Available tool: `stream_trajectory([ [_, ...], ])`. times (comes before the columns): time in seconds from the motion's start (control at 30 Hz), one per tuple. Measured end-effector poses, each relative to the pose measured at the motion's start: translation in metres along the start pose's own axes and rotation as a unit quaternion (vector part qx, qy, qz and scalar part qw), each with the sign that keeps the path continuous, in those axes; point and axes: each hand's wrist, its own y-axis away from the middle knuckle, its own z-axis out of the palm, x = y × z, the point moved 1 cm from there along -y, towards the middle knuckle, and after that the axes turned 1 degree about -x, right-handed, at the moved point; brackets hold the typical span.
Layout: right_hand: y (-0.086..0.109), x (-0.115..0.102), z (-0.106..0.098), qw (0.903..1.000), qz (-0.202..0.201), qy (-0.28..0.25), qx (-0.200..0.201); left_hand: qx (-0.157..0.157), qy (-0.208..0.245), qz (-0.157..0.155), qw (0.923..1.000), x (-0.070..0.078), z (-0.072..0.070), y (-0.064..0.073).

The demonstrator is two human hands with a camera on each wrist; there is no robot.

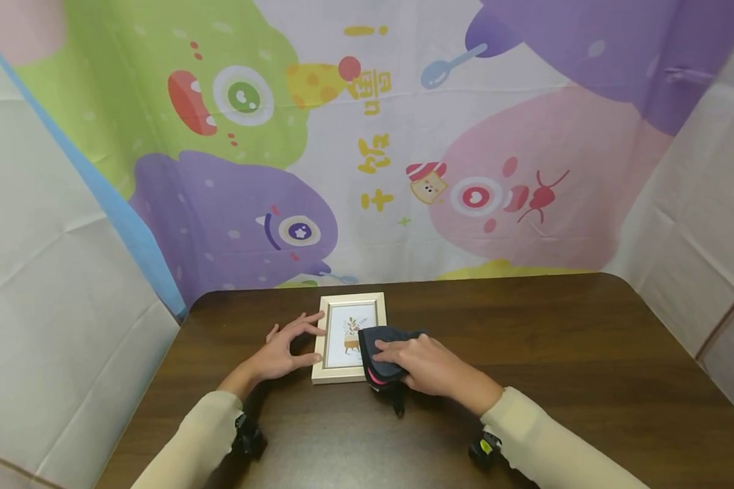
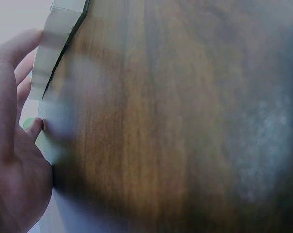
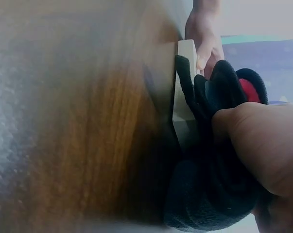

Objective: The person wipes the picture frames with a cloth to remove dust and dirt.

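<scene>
A cream picture frame (image 1: 346, 375) with a potted-plant print lies face up on the brown table. Along its left side, my left hand (image 1: 281, 354) touches the border with spread fingertips and thumb, not wrapped round it. My right hand (image 1: 431, 365) grips a folded dark cloth (image 1: 380, 339) with black edging and a pink layer showing in its fold. That cloth lies over the right part of the picture frame, covering some of the print. In the right wrist view, the thumb presses into the bunched cloth (image 3: 204, 194) beside the side of the picture frame (image 3: 184, 114).
The dark wood table (image 1: 526, 326) extends to both sides of the picture frame. Behind it hangs a curtain (image 1: 397, 244) printed with cartoon monsters. Pale cloth panels (image 1: 55, 258) stand at left and right. A small black camera is strapped on each wrist.
</scene>
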Motion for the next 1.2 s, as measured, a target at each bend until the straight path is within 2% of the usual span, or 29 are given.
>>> stream_trajectory([
  [0.47, -0.015, 0.009, -0.003, 0.9998, 0.014, -0.009, 0.011, 0.0, 0.001, 0.001, 1.0, 0.0, 0.0, 0.001],
  [0.93, -0.038, 0.03, -0.003, 0.9971, 0.075, -0.015, -0.002, -0.001, 0.007, -0.002, 1.0, 0.001, 0.001, 0.001],
  [1.2, -0.051, 0.041, -0.004, 0.9956, 0.094, -0.003, 0.001, -0.003, 0.005, -0.007, 1.0, 0.002, -0.001, 0.0],
])
